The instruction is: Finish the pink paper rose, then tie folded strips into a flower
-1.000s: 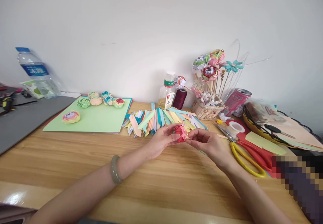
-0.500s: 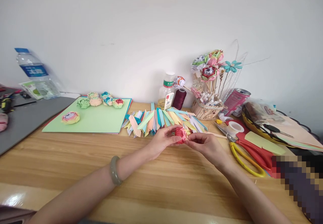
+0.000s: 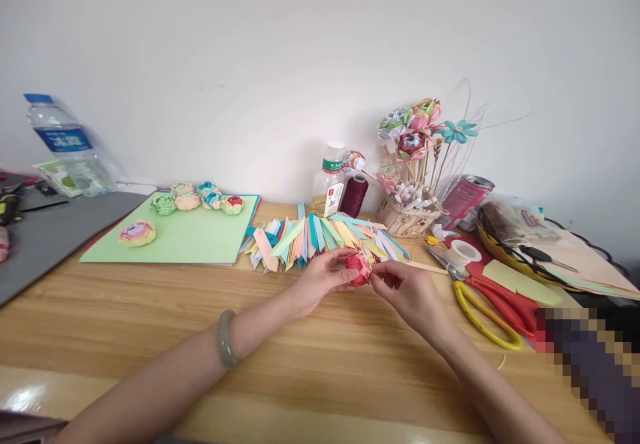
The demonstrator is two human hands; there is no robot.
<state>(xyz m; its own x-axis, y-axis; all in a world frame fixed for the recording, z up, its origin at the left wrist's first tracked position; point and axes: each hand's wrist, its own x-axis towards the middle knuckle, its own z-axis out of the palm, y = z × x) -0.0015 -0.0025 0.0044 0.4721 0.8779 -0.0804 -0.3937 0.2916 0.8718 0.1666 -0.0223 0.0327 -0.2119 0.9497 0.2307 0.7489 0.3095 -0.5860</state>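
Left hand (image 3: 323, 279) curled, thumb extended; right hand (image 3: 413, 294) close beside, in a pinch; forearms (image 3: 165, 377) angled inward

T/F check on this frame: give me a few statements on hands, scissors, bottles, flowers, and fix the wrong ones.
1. The left hand holds the red flower. True.
2. The right hand grips the scissors. False: it is at the red flower, and the scissors lie apart from it.
3. The purple spool stands beside the white-capped bottle. True.
4. The blue-capped bottle is right of the strips. False: it is left of them.
5. Several paper flowers sit on the green sheet. True.
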